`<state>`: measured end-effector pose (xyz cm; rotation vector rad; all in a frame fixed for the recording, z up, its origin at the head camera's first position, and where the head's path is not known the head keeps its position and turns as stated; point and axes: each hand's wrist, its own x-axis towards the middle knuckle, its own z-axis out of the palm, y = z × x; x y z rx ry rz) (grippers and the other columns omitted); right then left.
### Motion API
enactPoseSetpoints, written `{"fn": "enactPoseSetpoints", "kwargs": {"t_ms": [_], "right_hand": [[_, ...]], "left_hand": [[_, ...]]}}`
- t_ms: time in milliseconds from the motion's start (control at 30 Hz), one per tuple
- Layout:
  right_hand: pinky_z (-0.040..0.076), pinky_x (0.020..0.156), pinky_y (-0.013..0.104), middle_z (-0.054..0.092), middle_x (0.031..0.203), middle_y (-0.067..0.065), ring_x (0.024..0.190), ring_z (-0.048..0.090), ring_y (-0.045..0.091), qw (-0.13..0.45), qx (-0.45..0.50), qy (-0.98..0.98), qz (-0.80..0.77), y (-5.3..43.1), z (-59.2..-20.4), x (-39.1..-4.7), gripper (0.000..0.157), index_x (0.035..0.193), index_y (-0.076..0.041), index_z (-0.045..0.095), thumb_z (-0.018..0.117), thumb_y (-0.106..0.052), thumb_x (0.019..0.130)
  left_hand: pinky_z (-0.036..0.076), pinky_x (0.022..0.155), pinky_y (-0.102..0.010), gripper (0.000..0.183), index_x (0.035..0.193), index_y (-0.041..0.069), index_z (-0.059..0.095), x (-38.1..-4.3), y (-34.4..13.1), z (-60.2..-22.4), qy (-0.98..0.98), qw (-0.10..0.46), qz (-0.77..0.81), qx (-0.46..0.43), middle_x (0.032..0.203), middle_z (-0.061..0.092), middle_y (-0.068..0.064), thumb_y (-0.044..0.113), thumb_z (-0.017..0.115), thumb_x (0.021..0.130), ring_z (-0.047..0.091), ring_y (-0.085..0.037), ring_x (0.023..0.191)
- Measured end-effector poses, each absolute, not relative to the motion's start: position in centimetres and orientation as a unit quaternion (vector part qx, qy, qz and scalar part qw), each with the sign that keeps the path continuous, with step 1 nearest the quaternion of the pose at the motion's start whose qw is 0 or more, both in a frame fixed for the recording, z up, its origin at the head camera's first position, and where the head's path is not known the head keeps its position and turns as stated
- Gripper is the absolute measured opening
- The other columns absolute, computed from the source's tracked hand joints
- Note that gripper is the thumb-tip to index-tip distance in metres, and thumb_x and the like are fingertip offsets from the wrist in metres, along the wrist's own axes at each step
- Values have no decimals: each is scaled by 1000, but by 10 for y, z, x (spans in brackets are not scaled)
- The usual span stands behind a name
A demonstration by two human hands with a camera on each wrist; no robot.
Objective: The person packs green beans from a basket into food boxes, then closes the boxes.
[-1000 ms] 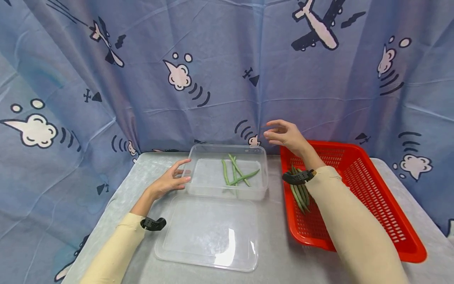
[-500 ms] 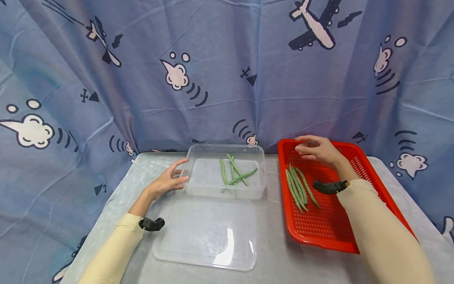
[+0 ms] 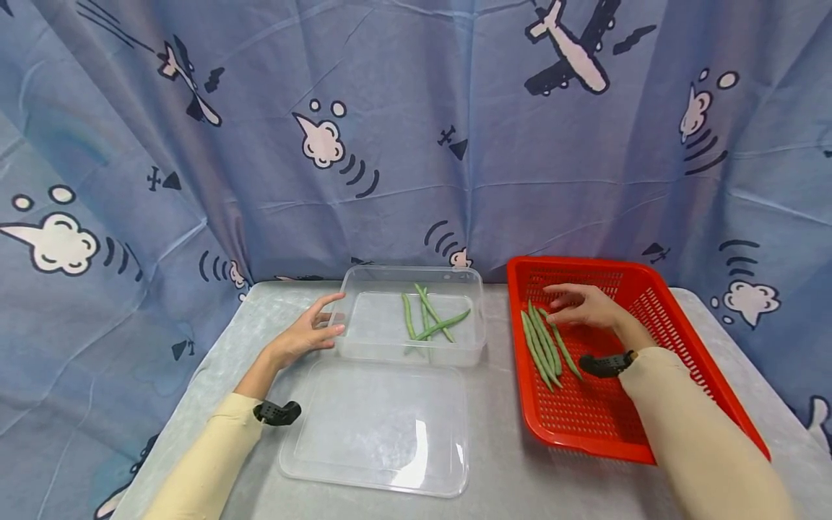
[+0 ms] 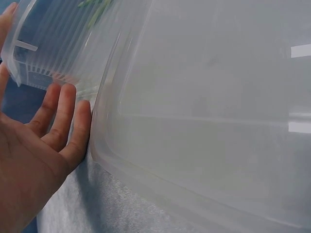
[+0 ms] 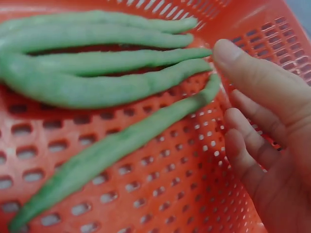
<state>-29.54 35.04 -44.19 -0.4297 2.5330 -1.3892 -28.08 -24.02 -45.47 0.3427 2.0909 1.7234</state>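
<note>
My left hand [image 3: 304, 336] rests its fingers, spread and slightly bent, against the left end of a clear plastic container [image 3: 373, 318]. Several green beans [image 3: 444, 325] lie crossed in the container's right half. Inside the red basket [image 3: 607, 415], my right hand [image 3: 588, 307] hovers near the stem ends of more green beans [image 3: 541, 347]. One bean [image 5: 116, 145] slants apart from that bundle, its tip close to my right hand's fingers in the right wrist view. The right thumb [image 5: 233, 56] is right by the bean tips, and nothing lies between thumb and fingers.
A clear lid [image 3: 373, 433] lies flat on the grey tabletop [image 3: 494, 462] in front of the container. The basket's raised perforated walls surround the beans at right. A blue patterned curtain [image 3: 403, 144] hangs behind the table.
My right hand has moved right from beside the container into the basket, then lowered toward the beans, uncovering them from behind the arm. The left hand stays at the container.
</note>
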Motion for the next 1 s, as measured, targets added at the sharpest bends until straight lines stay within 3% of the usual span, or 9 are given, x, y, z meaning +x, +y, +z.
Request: {"fn": "enactPoseSetpoints", "kwargs": {"t_ms": [100, 333, 633, 1000], "right_hand": [[56, 78, 31, 64, 115, 27, 103, 62, 35, 108, -169, 876, -439, 349, -446, -297, 65, 142, 10, 50, 82, -6, 87], [50, 68, 28, 64, 95, 18, 82, 58, 23, 114, -198, 881, -414, 347, -449, -301, 62, 133, 14, 57, 86, -3, 81], [50, 70, 28, 65, 99, 16, 89, 57, 24, 146, -203, 888, -385, 349, -447, -304, 60, 135, 13, 56, 83, -5, 85], [53, 70, 30, 65, 99, 18, 86, 59, 26, 155, -207, 868, -424, 350, -446, -301, 55, 132, 13, 55, 80, 0, 85]], "left_hand": [[43, 104, -56, 75, 162, 30, 26, -281, -240, -455, 750, 203, 618, 122, 158, 15, -30, 18, 67, 101, 37, -47, 137], [43, 104, -56, 72, 162, 30, 26, -281, -240, -456, 751, 200, 617, 123, 159, 13, -30, 13, 63, 103, 35, -47, 138], [44, 103, -55, 73, 162, 29, 26, -281, -243, -458, 752, 200, 616, 122, 157, 16, -29, 15, 65, 102, 36, -46, 137], [44, 103, -56, 72, 162, 29, 25, -281, -241, -457, 753, 199, 615, 122, 157, 15, -30, 13, 63, 103, 36, -47, 137]]}}
